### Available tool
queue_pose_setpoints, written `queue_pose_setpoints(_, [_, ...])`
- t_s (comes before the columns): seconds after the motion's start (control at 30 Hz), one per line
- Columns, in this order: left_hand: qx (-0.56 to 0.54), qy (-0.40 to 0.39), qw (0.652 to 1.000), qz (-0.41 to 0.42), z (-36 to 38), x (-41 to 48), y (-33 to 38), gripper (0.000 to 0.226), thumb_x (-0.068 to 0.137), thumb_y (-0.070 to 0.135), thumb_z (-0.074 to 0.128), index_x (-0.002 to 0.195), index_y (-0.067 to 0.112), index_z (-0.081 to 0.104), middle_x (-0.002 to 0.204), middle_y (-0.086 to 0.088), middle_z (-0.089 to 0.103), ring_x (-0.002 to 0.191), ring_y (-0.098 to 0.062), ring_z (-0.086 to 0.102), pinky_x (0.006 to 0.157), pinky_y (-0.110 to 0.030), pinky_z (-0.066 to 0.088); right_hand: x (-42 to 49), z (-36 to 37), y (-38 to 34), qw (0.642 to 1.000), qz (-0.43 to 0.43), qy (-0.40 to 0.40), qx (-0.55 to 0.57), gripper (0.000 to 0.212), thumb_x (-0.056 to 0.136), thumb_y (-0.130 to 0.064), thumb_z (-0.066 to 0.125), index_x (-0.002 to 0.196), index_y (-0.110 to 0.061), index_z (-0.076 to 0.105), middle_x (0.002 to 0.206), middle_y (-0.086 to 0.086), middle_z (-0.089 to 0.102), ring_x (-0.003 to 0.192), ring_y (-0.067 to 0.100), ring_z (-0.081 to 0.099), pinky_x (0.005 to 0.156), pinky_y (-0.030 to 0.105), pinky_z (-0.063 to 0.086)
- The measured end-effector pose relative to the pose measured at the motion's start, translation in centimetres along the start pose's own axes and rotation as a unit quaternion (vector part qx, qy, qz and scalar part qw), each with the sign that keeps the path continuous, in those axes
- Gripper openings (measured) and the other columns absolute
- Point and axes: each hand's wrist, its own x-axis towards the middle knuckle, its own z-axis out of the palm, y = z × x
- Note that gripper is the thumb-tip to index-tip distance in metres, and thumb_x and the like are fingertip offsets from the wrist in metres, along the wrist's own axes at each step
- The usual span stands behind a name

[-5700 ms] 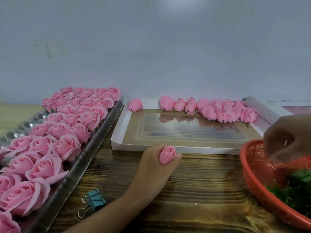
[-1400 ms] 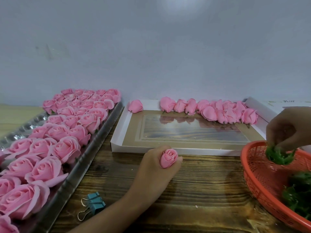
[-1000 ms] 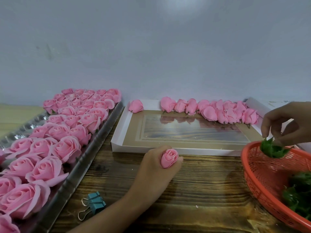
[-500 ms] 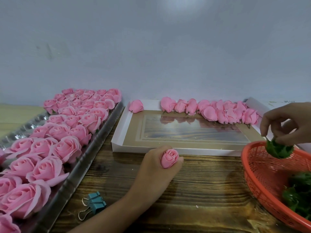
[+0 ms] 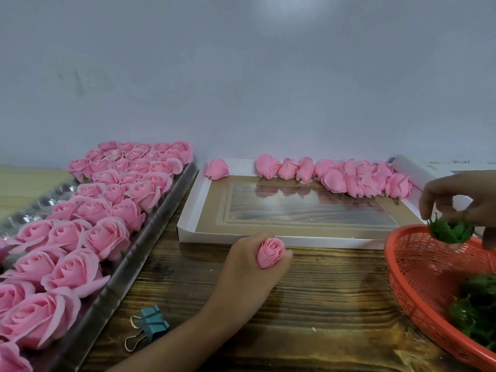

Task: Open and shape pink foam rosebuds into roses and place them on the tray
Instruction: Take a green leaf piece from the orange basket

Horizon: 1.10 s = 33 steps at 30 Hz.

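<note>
tray (image 5: 128,267): silver; set along the table's left side, running from near edge back to the wall.
opened roses (image 5: 107,237): pink, petals spread; packed in touching rows on the tray from near end to far end.
binder clip (image 5: 150,326): teal with wire handles; laid flat on the table just beside the tray's near rim, close to the left forearm.
table (image 5: 335,304): dark wood grain; everything is borne on it.
left hand (image 5: 249,275): rested on the table just in front of the white box; fingers curled close together round the rosebud's lower half.
rosebud (image 5: 269,252): pink, closed; gripped upright in the left hand, top left showing above the fingers. Not on the tray.
white box (image 5: 322,241): shallow, open; brown floor with a glossy panel. Placed between tray and basket, back against the wall.
single bud (image 5: 217,169): laid alone in the box's far left corner.
loose rosebuds (image 5: 335,178): closed; lined along the box's far wall, touching, bunched thicker toward the right.
orange basket (image 5: 408,264): plastic mesh; at the right edge, partly cut off by the frame.
right hand (image 5: 461,197): held over the basket's far rim; fingertips and thumb pinched on the green piece.
green piece (image 5: 448,232): small leafy cup; held just above the basket rim.
green pieces (image 5: 477,312): heaped inside the basket, apart from the pinched one.
</note>
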Motion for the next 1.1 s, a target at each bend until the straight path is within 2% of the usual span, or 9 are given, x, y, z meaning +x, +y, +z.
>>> queue_pose_setpoints(0.17, [0.0, 0.001, 1.0, 0.004, 0.0, -0.1, 0.0, 0.041, 0.084, 0.014, 0.065, 0.052, 0.028, 0.043, 0.052, 0.012, 0.048, 0.052, -0.001, 0.044, 0.053, -0.009, 0.035, 0.5, 0.0, -0.1, 0.998, 0.031, -0.035, -0.03, 0.049, 0.083, 0.012, 0.06, 0.075, -0.033, 0.078, 0.077, 0.006, 0.064, 0.059, 0.031, 0.072, 0.048, 0.035, 0.059])
queue_pose_setpoints(0.3, [0.002, 0.0, 1.0, 0.005, -0.1, 0.0, -0.1, 0.041, 0.084, 0.015, 0.065, 0.053, 0.028, 0.043, 0.052, 0.012, 0.048, 0.053, -0.001, 0.044, 0.053, -0.009, 0.035, 0.1, -0.1, -0.7, 0.997, 0.015, -0.053, -0.049, 0.044, 0.08, 0.007, 0.062, 0.074, -0.035, 0.075, 0.087, -0.003, 0.073, 0.066, 0.027, 0.074, 0.056, 0.035, 0.06])
queue_pose_setpoints(0.43, [-0.002, -0.001, 1.0, 0.002, -0.1, -0.1, -0.1, 0.04, 0.084, 0.015, 0.065, 0.052, 0.029, 0.044, 0.052, 0.013, 0.049, 0.053, -0.001, 0.045, 0.053, -0.01, 0.036, -0.4, 0.2, -1.6, 0.996, 0.0, -0.083, -0.041, 0.035, 0.079, 0.001, 0.074, 0.068, -0.032, 0.071, 0.077, -0.006, 0.073, 0.063, 0.023, 0.072, 0.051, 0.027, 0.055])
queue_pose_setpoints(0.57, [-0.005, -0.001, 1.0, 0.003, -0.1, -0.1, -0.1, 0.044, 0.084, 0.014, 0.065, 0.05, 0.032, 0.045, 0.051, 0.014, 0.049, 0.052, -0.001, 0.045, 0.053, -0.008, 0.035, -0.2, 0.1, -2.3, 0.996, -0.026, -0.06, -0.053, 0.039, 0.075, -0.002, 0.08, 0.06, -0.036, 0.067, 0.071, -0.005, 0.072, 0.053, 0.011, 0.066, 0.046, 0.023, 0.048])
queue_pose_setpoints(0.63, [-0.001, -0.002, 1.0, 0.004, 0.0, 0.0, 0.0, 0.046, 0.084, 0.013, 0.065, 0.049, 0.035, 0.047, 0.05, 0.015, 0.048, 0.052, 0.0, 0.045, 0.052, -0.007, 0.034, 0.0, 0.0, -2.5, 0.996, -0.032, -0.056, -0.066, 0.043, 0.077, 0.0, 0.078, 0.061, -0.039, 0.069, 0.064, -0.008, 0.071, 0.048, 0.009, 0.063, 0.049, 0.026, 0.048])
queue_pose_setpoints(0.73, [0.002, -0.006, 1.0, 0.004, 0.1, 0.0, 0.1, 0.045, 0.084, 0.014, 0.065, 0.05, 0.039, 0.05, 0.05, 0.016, 0.049, 0.052, 0.0, 0.045, 0.053, -0.007, 0.035, -0.1, -0.2, -2.6, 0.994, -0.026, -0.066, -0.078, 0.051, 0.082, 0.007, 0.065, 0.06, -0.039, 0.071, 0.059, -0.005, 0.07, 0.043, 0.005, 0.06, 0.043, 0.019, 0.045])
queue_pose_setpoints(0.87, [0.002, -0.002, 1.0, 0.002, 0.0, 0.0, -0.1, 0.042, 0.084, 0.015, 0.065, 0.05, 0.033, 0.048, 0.051, 0.014, 0.049, 0.052, -0.001, 0.045, 0.053, -0.009, 0.035, 0.1, -0.2, -2.2, 0.993, -0.021, -0.086, -0.075, 0.055, 0.083, 0.011, 0.059, 0.058, -0.035, 0.071, 0.06, 0.007, 0.072, 0.043, 0.008, 0.061, 0.042, 0.016, 0.041])
queue_pose_setpoints(0.93, [-0.002, -0.006, 1.0, -0.004, 0.0, 0.0, -0.1, 0.038, 0.084, 0.016, 0.065, 0.052, 0.028, 0.048, 0.053, 0.012, 0.049, 0.053, -0.001, 0.045, 0.053, -0.01, 0.036, 0.2, -0.2, -2.0, 0.993, -0.017, -0.091, -0.071, 0.053, 0.085, 0.01, 0.059, 0.059, -0.034, 0.072, 0.063, 0.007, 0.073, 0.047, 0.012, 0.066, 0.042, 0.016, 0.042])
queue_pose_setpoints(1.1, [-0.002, -0.005, 1.0, 0.0, 0.0, 0.0, 0.0, 0.041, 0.084, 0.016, 0.065, 0.051, 0.03, 0.046, 0.052, 0.012, 0.048, 0.052, -0.001, 0.044, 0.053, -0.01, 0.036, 0.2, -0.2, -1.3, 0.995, 0.01, -0.06, -0.078, 0.039, 0.085, 0.004, 0.062, 0.064, -0.027, 0.07, 0.064, 0.005, 0.074, 0.055, 0.016, 0.071, 0.044, 0.019, 0.048])
